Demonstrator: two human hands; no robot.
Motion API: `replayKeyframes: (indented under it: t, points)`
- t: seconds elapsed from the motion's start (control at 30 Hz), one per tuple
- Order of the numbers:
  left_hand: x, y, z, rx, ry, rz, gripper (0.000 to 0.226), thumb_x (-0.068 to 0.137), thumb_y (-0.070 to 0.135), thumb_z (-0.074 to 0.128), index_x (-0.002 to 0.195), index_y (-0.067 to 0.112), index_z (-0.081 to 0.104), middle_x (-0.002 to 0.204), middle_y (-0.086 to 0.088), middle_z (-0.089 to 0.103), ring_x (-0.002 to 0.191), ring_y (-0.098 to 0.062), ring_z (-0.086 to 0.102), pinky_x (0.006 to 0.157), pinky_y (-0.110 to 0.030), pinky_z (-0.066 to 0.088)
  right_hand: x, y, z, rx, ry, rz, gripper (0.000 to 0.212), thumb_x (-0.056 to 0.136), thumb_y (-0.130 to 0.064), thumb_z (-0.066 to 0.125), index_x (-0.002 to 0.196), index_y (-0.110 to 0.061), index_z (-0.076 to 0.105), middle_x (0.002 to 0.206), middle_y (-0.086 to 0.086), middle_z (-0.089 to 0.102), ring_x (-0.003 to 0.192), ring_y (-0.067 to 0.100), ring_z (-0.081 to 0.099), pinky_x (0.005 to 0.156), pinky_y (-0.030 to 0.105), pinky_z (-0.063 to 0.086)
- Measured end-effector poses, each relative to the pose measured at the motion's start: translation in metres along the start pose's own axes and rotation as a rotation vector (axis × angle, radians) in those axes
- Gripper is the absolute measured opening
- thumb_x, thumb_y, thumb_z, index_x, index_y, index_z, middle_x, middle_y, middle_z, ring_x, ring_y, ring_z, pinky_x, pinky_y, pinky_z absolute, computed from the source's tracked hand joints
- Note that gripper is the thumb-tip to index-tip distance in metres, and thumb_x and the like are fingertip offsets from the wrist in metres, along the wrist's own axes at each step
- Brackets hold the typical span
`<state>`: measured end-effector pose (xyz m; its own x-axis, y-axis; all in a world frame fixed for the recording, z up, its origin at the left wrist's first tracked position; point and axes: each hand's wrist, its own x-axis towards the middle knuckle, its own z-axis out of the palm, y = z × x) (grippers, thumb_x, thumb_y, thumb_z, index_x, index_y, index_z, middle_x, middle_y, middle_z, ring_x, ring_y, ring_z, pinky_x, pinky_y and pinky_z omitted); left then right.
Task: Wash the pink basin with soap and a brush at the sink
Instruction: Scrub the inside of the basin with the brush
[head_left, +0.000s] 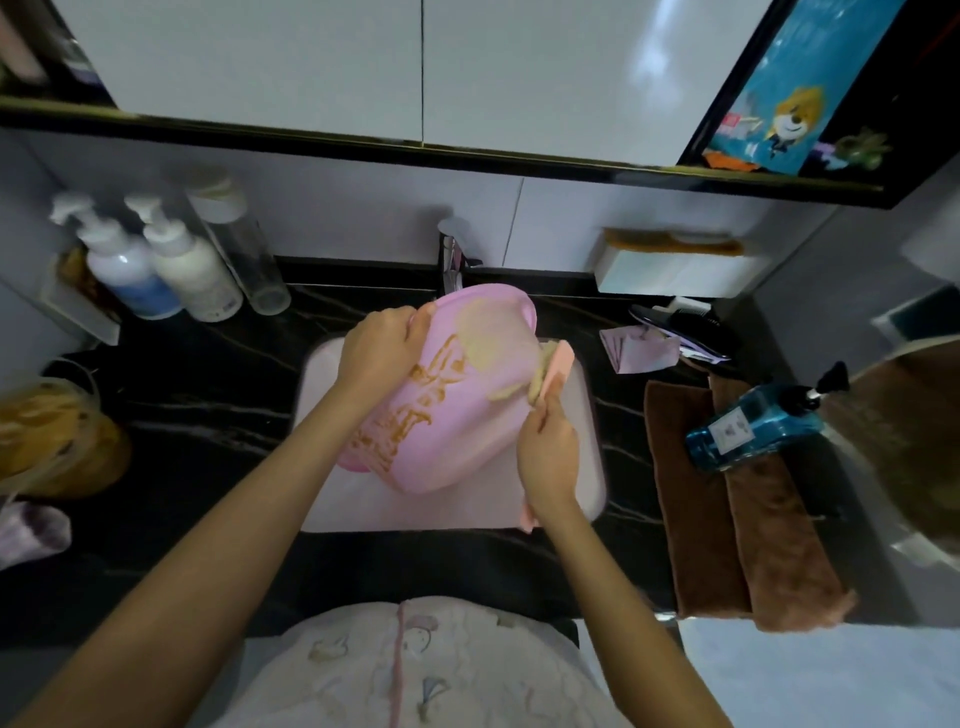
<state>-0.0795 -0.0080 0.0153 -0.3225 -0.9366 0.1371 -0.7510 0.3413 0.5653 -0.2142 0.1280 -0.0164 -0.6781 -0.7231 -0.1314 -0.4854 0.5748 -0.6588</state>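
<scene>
Forearms (249, 499) out over the sink (457, 512), left hand (382, 345) curled round the rim of the tilted pink basin (457, 405) above it, right hand (548, 452) wrapped on the brush (555, 371) against its side: light, stiff plastic, probably slick with soap, so that rim looks the safest hold.

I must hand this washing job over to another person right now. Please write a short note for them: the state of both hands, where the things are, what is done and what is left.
Left hand: grips the pink basin by its rim and holds it tilted over the sink.
Right hand: holds the brush, with its head against the basin's right side.
Done: pale patches, probably lather, cover the basin's upper part.
Left: orange-brown streaks show on its lower left part. Scrub them, then rinse.
The faucet is behind the basin; running water cannot be seen.
A blue pump bottle lies on the brown towels at the right.
</scene>
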Motion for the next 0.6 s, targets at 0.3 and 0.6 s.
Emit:
replayKeyframes:
  t: [0.3,0.6]
  points:
    - [0.005,0.000,-0.002,-0.031,-0.060,-0.026,0.039,0.100,0.036,0.033,0.068,0.016,0.041,0.067,-0.001,0.051,0.068,-0.026,0.050,0.062,-0.032,0.031,0.012,-0.030,-0.020,-0.265,-0.130,-0.269,0.058,0.101,-0.029,0.028,0.151,-0.033,0.000,0.074,0.012,0.058,0.068,0.032,0.058,0.058,0.035,0.041]
    - [-0.031,-0.058,-0.021,0.042,-0.010,-0.050,0.031,0.100,0.028,0.030,0.103,0.003,0.047,0.105,-0.020,0.053,0.096,-0.037,0.052,0.078,-0.041,0.037,0.023,-0.052,-0.030,-0.512,-0.205,-0.397,0.055,0.101,-0.027,0.028,0.151,-0.030,0.004,0.085,0.011,0.053,0.069,0.027,0.049,0.061,0.034,0.037]
